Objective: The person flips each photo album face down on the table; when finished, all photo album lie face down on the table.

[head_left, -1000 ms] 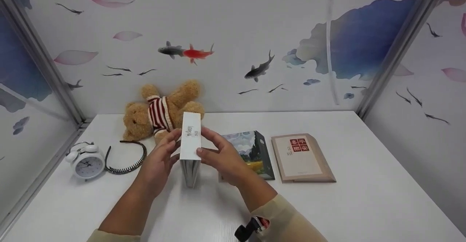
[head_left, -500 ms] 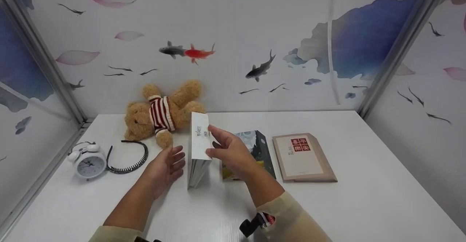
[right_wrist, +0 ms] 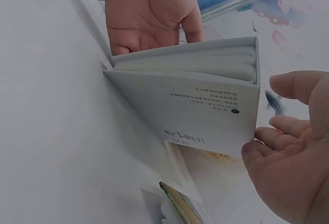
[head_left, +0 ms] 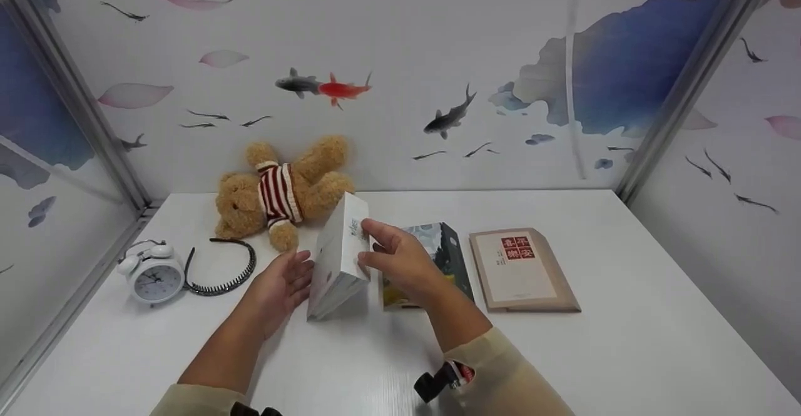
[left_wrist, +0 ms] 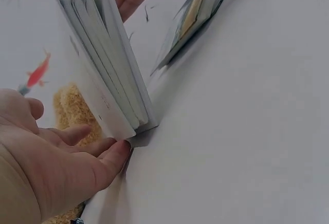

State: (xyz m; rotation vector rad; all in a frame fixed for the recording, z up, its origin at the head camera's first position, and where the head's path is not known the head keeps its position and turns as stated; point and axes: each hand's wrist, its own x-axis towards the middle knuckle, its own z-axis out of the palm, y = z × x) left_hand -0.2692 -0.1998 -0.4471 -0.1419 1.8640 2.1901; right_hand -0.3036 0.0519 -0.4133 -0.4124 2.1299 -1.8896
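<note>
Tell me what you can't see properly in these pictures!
- White book: its small print is too tiny in the head view, upside down and blurry in the right wrist view.
- Painted-cover book: the right hand hides part of its cover.
- Teddy bear: the white book covers most of it in the left wrist view.
- Alarm clock: its hands are too small to read.
- Left hand: its palm faces away in the head view.
</note>
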